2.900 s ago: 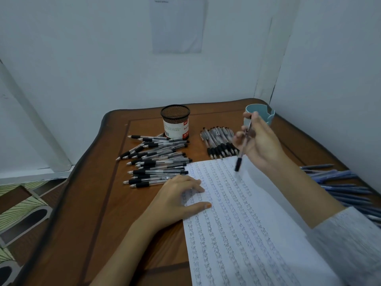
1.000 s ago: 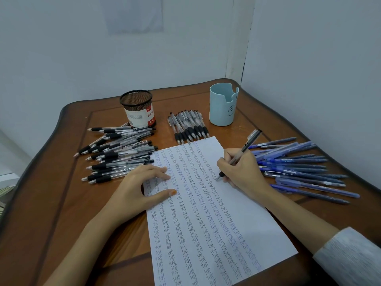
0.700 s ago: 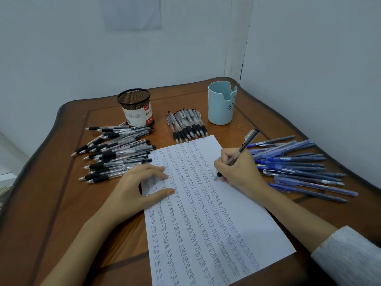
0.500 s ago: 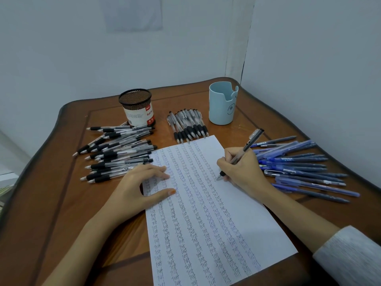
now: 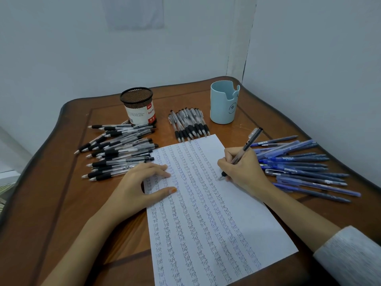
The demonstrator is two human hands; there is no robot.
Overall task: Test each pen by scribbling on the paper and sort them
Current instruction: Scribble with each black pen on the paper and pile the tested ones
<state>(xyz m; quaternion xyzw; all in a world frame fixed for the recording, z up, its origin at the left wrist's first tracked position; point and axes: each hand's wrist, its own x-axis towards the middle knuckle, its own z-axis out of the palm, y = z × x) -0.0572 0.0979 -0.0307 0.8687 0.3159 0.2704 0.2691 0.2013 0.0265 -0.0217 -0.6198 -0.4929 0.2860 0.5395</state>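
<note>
**Pen under test: tip down on the sheet**

Right hand [image 5: 243, 172] grips a grey-barrelled pen [image 5: 249, 142] in a writing pinch, with thumb and first fingers closed round the lower barrel. The tip touches the paper [image 5: 247, 213] at the far end of the rightmost column of "test" marks. The clip end tilts up toward the far right.

Left hand [image 5: 140, 184] lies on the sheet's left edge. Its fingers are extended and press down, the thumb is spread to the near side, and it holds nothing.

Layout:
- The black-grip pile [image 5: 119, 149] lies left of the paper.
- A short row [image 5: 188, 124] lies just beyond its far edge.
- The blue pens [image 5: 299, 168] are fanned out on the right, just beside the writing hand.
- A mesh cup [image 5: 139, 106] and a pale blue holder [image 5: 223, 105] stand at the far side of the table [image 5: 51, 193]. Their contents are not visible.

Judgement: the step in hand is the scribble itself.

How to do it well:
- Use light, even pressure and a moderate tilt so the ball rolls.
- Put the mark in the white strip on the right, so fresh ink is not confused with the older columns.
- Keep the left hand's weight on the sheet, which would likely slide on polished wood.
- If no line appears, try a few small loops before calling the pen dead.
- Mind the right wrist: a sideways sweep could roll the blue pens.

Ink colour of this pen cannot be read from here, so the destination pile is undecided.
</note>
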